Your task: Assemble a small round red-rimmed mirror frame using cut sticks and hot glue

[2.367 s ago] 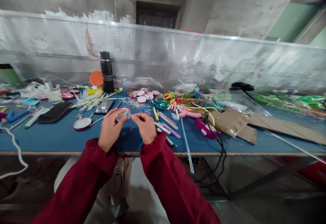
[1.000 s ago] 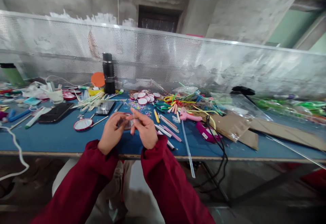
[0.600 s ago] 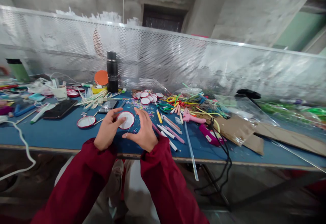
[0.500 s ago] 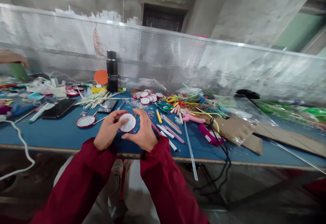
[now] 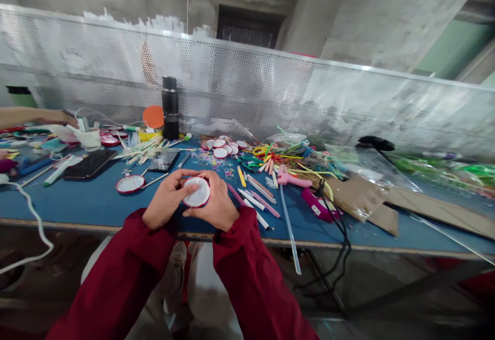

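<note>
Above the table's front edge, my left hand grips a round white disc with a red rim, its thumb lying on the white face. My right hand curves round the disc's right side, fingers along the top and thumb below. A faint thin strand seems to run by the right fingers; its full course is hidden. To the left lies a similar red-rimmed disc with a small piece at its top. Behind my hands, small coloured elastic loops are scattered before a pile of red-rimmed discs.
Markers, a pink glue gun and a purple packet lie to the right, near cardboard. A black bottle, phone and wooden sticks are left. Another person's hand reaches over a cup.
My right hand has closed in from beside the disc to wrap round its right edge. The disc has shifted slightly right and down. At far left, another person's hand moved from the green container to the cup.
</note>
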A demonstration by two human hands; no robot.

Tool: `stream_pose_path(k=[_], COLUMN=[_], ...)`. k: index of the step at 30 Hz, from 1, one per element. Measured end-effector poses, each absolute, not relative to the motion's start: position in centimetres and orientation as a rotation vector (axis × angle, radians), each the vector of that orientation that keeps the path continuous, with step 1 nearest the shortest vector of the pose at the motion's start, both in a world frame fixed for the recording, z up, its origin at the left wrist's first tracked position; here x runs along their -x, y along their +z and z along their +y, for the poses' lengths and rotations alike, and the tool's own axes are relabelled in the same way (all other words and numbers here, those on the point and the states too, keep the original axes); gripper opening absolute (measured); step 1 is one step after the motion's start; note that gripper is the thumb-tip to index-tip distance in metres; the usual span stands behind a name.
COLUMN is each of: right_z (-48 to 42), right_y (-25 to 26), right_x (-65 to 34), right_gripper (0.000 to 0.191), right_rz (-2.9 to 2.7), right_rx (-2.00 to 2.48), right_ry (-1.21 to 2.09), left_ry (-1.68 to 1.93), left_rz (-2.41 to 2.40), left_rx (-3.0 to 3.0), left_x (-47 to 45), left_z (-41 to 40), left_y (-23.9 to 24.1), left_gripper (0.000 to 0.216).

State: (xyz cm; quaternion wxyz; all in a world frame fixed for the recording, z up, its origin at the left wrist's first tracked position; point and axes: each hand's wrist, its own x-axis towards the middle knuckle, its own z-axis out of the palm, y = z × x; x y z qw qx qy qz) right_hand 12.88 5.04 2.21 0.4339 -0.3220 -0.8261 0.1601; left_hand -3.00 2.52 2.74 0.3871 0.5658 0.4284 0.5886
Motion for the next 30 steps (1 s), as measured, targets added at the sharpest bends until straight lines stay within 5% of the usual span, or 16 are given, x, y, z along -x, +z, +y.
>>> stream_pose_path(k=[18,30], right_z=[4.73,4.58], right_y=[2.69,2.7], right_x=[-12.66,-12.63], right_gripper=[0.076,0.071], right_rz=[-2.1,-2.036], right_rx=[0.921,0.946], right_ry=[0.308,0.474], left_ry=[1.462,1.517], left_rz=[1.217,1.168], left_rx=[-1.88,-1.668], left_x=[3.21,2.67], left_z=[2.99,2.75], left_y=[2.29,2.4], left_gripper=[0.035,0.031])
